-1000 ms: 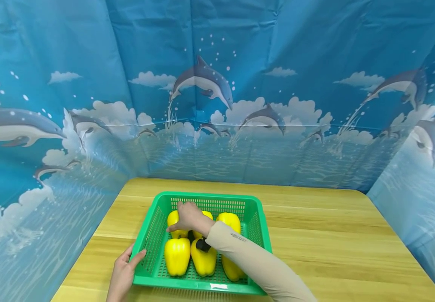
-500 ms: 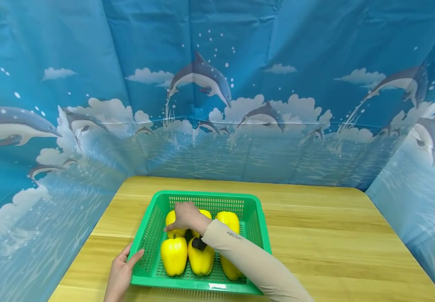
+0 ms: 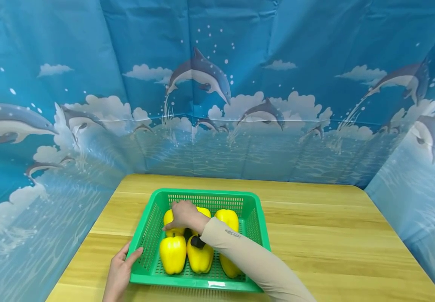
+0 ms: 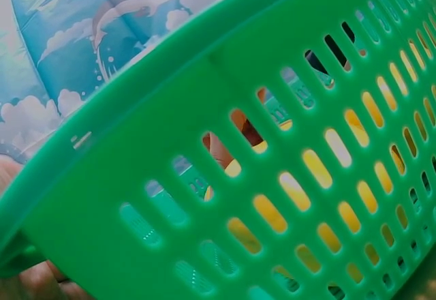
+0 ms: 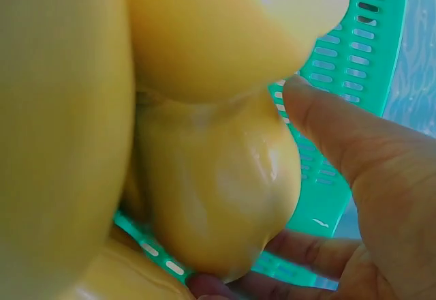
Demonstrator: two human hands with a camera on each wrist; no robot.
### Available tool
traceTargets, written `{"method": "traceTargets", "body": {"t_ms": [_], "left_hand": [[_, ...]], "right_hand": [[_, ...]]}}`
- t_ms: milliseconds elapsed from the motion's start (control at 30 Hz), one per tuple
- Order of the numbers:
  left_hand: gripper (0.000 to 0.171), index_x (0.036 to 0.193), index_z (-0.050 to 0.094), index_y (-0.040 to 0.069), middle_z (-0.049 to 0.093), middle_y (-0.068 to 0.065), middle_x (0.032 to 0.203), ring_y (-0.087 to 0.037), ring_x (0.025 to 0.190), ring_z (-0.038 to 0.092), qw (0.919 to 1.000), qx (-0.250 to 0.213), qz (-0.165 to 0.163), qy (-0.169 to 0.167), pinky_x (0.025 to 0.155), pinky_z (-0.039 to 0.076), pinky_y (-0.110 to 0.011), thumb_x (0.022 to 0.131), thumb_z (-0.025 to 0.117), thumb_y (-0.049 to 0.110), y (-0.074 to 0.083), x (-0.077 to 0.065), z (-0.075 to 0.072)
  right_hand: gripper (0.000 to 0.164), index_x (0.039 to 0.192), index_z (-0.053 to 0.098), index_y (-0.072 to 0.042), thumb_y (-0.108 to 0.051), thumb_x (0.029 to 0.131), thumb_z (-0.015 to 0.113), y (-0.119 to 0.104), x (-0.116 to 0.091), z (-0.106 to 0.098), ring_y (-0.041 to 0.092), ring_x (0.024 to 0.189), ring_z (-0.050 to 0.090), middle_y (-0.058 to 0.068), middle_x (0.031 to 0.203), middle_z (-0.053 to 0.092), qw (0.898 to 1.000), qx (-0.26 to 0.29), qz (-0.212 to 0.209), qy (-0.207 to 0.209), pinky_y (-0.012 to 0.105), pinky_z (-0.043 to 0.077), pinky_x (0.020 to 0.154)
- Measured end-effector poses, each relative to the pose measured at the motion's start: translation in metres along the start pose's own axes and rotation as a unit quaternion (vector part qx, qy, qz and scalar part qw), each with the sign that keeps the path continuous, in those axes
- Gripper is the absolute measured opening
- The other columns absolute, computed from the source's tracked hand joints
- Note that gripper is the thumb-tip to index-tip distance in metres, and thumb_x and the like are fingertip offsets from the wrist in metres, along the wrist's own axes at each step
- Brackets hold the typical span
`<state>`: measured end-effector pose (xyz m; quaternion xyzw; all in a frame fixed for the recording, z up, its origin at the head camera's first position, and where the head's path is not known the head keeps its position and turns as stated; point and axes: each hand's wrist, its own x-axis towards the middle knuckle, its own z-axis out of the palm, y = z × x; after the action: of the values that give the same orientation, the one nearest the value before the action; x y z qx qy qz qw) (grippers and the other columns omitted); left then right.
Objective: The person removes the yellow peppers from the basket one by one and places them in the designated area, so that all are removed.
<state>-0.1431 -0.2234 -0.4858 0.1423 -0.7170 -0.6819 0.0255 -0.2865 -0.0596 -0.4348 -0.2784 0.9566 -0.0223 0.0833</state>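
Note:
A green plastic basket (image 3: 183,282) with slotted walls holds several yellow bell peppers in two rows. My left hand (image 3: 117,272) grips its left rim near the front corner, thumb over the edge and fingers outside; the left wrist view mostly shows the basket's wall (image 4: 129,170). My right hand (image 3: 186,216) reaches over the front row and holds the back-left bell pepper (image 3: 168,217). In the right wrist view, thumb and fingers curve round that pepper (image 5: 225,184). The front-left pepper (image 3: 173,254) and front-middle pepper (image 3: 201,259) sit nearer; my right forearm covers part of the right-hand ones.
The basket stands on a wood-grain table (image 3: 334,243), whose surface extends to the right. A blue dolphin-print curtain (image 3: 217,100) hangs behind the table and at both sides. A small black camera (image 3: 197,242) under my right wrist overlaps the front-middle pepper.
The head view has shifted slightly. Both hands keep their holds, the left on the basket rim and the right at the back-left bell pepper.

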Motion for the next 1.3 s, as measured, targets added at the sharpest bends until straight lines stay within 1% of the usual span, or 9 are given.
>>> {"method": "traceTargets", "body": {"t_ms": [100, 233, 433, 667, 767, 900, 1000, 1100, 1300], "left_hand": [[0.055, 0.142, 0.036, -0.005, 0.055, -0.025, 0.125, -0.021, 0.089, 0.066, 1.0000, 0.004, 0.002, 0.000, 0.077, 0.055, -0.032, 0.097, 0.056, 0.018, 0.0003, 0.0004, -0.0003], [0.055, 0.142, 0.036, -0.005, 0.056, -0.025, 0.124, -0.020, 0.088, 0.065, 1.0000, 0.005, 0.003, -0.002, 0.076, 0.055, -0.031, 0.097, 0.056, 0.019, 0.0007, -0.0003, -0.0011], [0.054, 0.142, 0.038, -0.005, 0.055, -0.024, 0.125, -0.020, 0.088, 0.065, 1.0000, 0.003, 0.001, 0.002, 0.076, 0.055, -0.032, 0.097, 0.057, 0.018, -0.0003, -0.0006, -0.0004], [0.056, 0.142, 0.036, -0.005, 0.056, -0.024, 0.124, -0.019, 0.087, 0.066, 1.0000, 0.003, -0.005, 0.001, 0.076, 0.055, -0.031, 0.097, 0.057, 0.020, -0.0004, 0.0007, -0.0001], [0.055, 0.142, 0.037, -0.005, 0.058, -0.024, 0.121, -0.020, 0.086, 0.066, 1.0000, 0.001, -0.004, 0.003, 0.075, 0.055, -0.031, 0.097, 0.057, 0.019, 0.0001, 0.0006, 0.0002], [0.057, 0.143, 0.035, -0.005, 0.055, -0.025, 0.125, -0.018, 0.087, 0.066, 1.0000, 0.009, -0.002, -0.001, 0.076, 0.055, -0.030, 0.097, 0.057, 0.020, 0.0001, 0.0006, -0.0011], [0.058, 0.143, 0.034, -0.004, 0.054, -0.025, 0.127, -0.018, 0.088, 0.065, 0.9999, 0.011, -0.006, -0.001, 0.077, 0.054, -0.030, 0.097, 0.057, 0.021, 0.0001, 0.0007, -0.0017], [0.059, 0.143, 0.034, -0.005, 0.055, -0.025, 0.125, -0.019, 0.088, 0.066, 0.9999, 0.011, -0.009, 0.000, 0.076, 0.055, -0.031, 0.096, 0.057, 0.022, 0.0002, 0.0006, -0.0020], [0.057, 0.142, 0.035, -0.006, 0.057, -0.025, 0.122, -0.021, 0.086, 0.066, 0.9999, 0.010, -0.002, 0.002, 0.075, 0.056, -0.033, 0.097, 0.057, 0.021, 0.0003, -0.0003, -0.0009]], "right_hand": [[0.082, 0.138, 0.047, -0.009, -0.060, 0.077, 0.069, 0.0008, -0.0002, -0.0004, 0.022, 0.101, 0.059, 0.006, 0.110, 0.064, 1.000, 0.018, -0.005, -0.006, 0.030, 0.050, 0.085], [0.083, 0.140, 0.044, -0.011, -0.058, 0.077, 0.071, 0.0017, -0.0005, -0.0002, 0.020, 0.100, 0.059, 0.006, 0.113, 0.063, 0.999, 0.042, -0.007, -0.017, 0.027, 0.052, 0.075], [0.087, 0.142, 0.041, -0.009, -0.060, 0.077, 0.068, 0.0003, -0.0009, 0.0004, 0.018, 0.092, 0.061, 0.007, 0.111, 0.064, 0.999, 0.038, 0.003, -0.030, 0.027, 0.052, 0.073], [0.092, 0.145, 0.037, -0.009, -0.064, 0.077, 0.066, -0.0021, 0.0004, 0.0031, 0.016, 0.096, 0.061, 0.005, 0.114, 0.064, 0.999, 0.016, 0.023, -0.038, 0.032, 0.050, 0.083], [0.091, 0.144, 0.038, -0.009, -0.063, 0.077, 0.066, -0.0009, 0.0002, 0.0035, 0.017, 0.095, 0.061, 0.005, 0.112, 0.064, 0.999, 0.019, 0.022, -0.036, 0.033, 0.050, 0.084], [0.089, 0.142, 0.040, -0.009, -0.062, 0.076, 0.068, 0.0008, 0.0001, 0.0027, 0.018, 0.094, 0.061, 0.004, 0.105, 0.065, 0.999, 0.028, 0.020, -0.033, 0.035, 0.048, 0.087], [0.090, 0.143, 0.039, -0.008, -0.061, 0.076, 0.069, 0.0017, -0.0002, 0.0024, 0.019, 0.099, 0.059, 0.004, 0.107, 0.065, 0.999, 0.035, 0.017, -0.033, 0.040, 0.045, 0.093], [0.093, 0.144, 0.037, -0.007, -0.060, 0.076, 0.071, 0.0027, -0.0011, 0.0023, 0.021, 0.107, 0.056, 0.005, 0.115, 0.062, 0.998, 0.048, 0.013, -0.030, 0.043, 0.041, 0.098], [0.094, 0.145, 0.034, -0.004, -0.058, 0.077, 0.071, 0.0047, -0.0035, 0.0017, 0.022, 0.111, 0.055, 0.008, 0.121, 0.060, 0.997, 0.074, 0.009, -0.025, 0.046, 0.039, 0.100]]}}
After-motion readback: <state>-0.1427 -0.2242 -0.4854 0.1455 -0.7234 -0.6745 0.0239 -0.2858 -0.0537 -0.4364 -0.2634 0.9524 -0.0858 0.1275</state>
